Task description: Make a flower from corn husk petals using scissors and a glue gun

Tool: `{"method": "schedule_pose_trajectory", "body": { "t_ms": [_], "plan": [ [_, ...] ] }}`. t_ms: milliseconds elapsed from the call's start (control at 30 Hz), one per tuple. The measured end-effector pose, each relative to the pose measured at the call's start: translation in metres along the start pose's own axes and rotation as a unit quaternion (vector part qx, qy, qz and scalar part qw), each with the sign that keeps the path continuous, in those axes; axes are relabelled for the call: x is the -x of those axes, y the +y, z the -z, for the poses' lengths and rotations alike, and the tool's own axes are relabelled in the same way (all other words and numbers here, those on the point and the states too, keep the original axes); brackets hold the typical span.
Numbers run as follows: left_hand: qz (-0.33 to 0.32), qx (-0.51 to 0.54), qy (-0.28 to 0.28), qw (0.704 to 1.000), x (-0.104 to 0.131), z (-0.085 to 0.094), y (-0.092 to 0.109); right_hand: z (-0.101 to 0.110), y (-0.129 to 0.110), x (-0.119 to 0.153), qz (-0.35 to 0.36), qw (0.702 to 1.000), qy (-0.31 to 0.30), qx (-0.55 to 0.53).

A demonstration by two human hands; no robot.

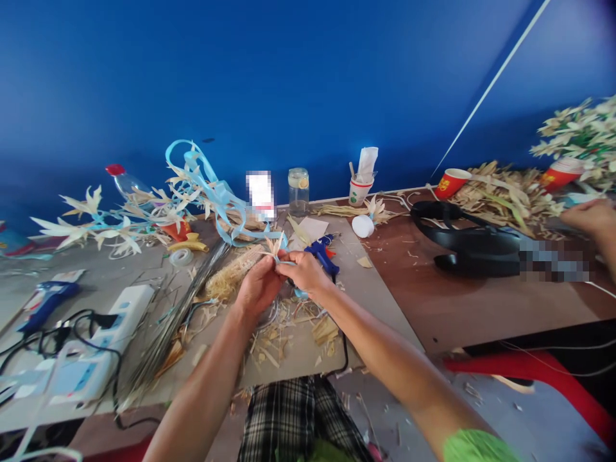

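Note:
Both my hands meet over the middle of the table. My left hand (260, 282) is closed, its fingers pinching the base of a small pale husk flower (274, 245). My right hand (305, 271) is closed on a light blue ribbon (287, 262) beside the flower's base. The ribbon's loops (224, 196) rise behind my hands at the left. Just behind my right hand lies a blue glue gun (322, 251). Husk scraps (272, 333) are strewn below my hands, and a bundle of thin wires (178, 321) lies to their left.
At the left are a white power strip (118, 327) with black cables and another blue glue gun (51, 301). A glass jar (299, 192) and a paper cup (360, 191) stand by the wall. A black headset (476, 247) lies right; another person's hand (590, 217) is beyond it.

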State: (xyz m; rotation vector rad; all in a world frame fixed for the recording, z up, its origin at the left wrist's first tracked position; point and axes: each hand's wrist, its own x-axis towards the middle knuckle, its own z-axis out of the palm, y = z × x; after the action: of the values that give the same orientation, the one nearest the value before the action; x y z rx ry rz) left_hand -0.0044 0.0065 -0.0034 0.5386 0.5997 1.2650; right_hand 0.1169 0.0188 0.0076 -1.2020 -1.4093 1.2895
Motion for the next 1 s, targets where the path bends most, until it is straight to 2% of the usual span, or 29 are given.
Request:
{"method": "schedule_pose_trajectory", "body": {
  "t_ms": [133,300,500,633,767,900,1000],
  "plan": [
    [-0.008,-0.014,-0.028,0.999,0.001,0.004,0.001,-0.001,-0.002,0.001,-0.022,0.997,-0.029,-0.066],
    [0.018,-0.02,-0.041,0.999,-0.001,0.009,0.005,-0.002,-0.005,0.001,-0.048,0.989,-0.05,-0.133],
    [0.041,-0.03,-0.018,0.999,-0.002,0.012,0.011,0.003,-0.01,0.002,-0.047,0.991,-0.057,-0.112],
    [0.052,-0.034,-0.036,0.997,-0.002,0.015,0.012,0.003,-0.01,0.002,-0.077,0.981,-0.092,-0.156],
    [0.074,-0.034,-0.025,0.996,-0.002,0.016,0.013,-0.001,-0.004,-0.001,-0.101,0.971,-0.091,-0.197],
    [0.096,-0.062,0.014,0.993,-0.001,0.015,0.016,-0.002,0.0,0.0,-0.076,0.988,-0.068,-0.114],
    [0.09,-0.094,0.008,0.991,-0.001,0.015,0.016,0.001,-0.003,0.002,-0.05,0.996,-0.065,-0.044]
  ]
}}
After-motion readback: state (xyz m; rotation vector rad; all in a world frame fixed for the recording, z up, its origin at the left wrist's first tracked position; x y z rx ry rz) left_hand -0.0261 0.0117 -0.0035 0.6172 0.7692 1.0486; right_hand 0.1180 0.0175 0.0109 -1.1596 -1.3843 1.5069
